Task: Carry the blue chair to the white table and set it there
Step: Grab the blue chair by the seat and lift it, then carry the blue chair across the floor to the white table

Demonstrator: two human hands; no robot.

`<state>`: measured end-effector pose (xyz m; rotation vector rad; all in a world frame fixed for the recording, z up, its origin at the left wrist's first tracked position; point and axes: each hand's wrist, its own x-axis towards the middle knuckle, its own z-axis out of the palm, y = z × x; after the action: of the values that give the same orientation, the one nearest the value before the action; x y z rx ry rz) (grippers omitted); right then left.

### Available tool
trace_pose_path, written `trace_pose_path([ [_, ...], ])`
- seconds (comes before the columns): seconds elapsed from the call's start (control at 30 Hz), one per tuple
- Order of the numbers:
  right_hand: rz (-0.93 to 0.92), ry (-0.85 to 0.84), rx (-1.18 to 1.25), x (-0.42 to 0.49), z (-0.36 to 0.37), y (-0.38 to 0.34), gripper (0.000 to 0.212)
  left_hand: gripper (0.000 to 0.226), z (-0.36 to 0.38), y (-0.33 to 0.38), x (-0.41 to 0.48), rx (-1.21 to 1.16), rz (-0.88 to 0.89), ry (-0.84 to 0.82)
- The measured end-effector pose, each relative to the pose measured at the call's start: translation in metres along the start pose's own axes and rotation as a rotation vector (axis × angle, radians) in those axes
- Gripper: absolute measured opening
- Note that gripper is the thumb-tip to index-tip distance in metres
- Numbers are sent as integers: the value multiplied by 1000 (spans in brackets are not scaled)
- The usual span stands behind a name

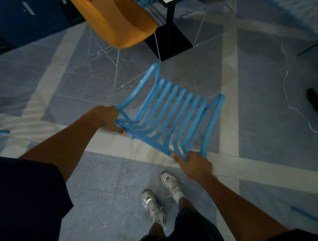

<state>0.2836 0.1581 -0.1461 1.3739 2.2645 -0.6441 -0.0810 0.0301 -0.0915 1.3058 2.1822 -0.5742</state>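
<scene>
The blue chair (173,113) is a slatted metal one, seen from above in the middle of the head view, held off the tiled floor. My left hand (107,119) grips its near left corner, where the armrest meets the backrest. My right hand (195,166) grips the near right end of the backrest rail. Its seat slats and two curved armrests point away from me. At the top of the view, a sliver of the white table top (169,1) shows above a black column (170,12) on a black square base (167,40).
An orange chair (118,22) on thin white wire legs stands just beyond the blue chair, left of the table base. More white wire legs (204,29) stand at its right. A white cable (289,96) lies on the floor at right. Dark blue cabinets (32,19) fill the top left.
</scene>
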Motion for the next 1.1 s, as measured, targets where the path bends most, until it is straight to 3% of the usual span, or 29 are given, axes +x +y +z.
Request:
trace_pose_path([
  [0.17, -98, 67, -105, 2, 3, 4, 100, 119, 11, -14, 18, -59, 20, -19],
  [0.37, -87, 75, -95, 3, 3, 6, 98, 94, 40, -25, 30, -35, 93, 185],
  [0.53, -85, 68, -123, 1, 1, 13, 106, 85, 53, -19, 33, 26, 125, 294],
  [0.73, -98, 115, -167, 8, -17, 60, 106, 85, 72, 22, 31, 9, 120, 355],
  [0.93, -100, 194, -164, 39, -46, 118, 71, 87, 57, 82, 30, -16, 79, 325],
  [1.1, -99, 188, -184, 76, -84, 169, 63, 97, 42, 139, 37, -63, 26, 336],
])
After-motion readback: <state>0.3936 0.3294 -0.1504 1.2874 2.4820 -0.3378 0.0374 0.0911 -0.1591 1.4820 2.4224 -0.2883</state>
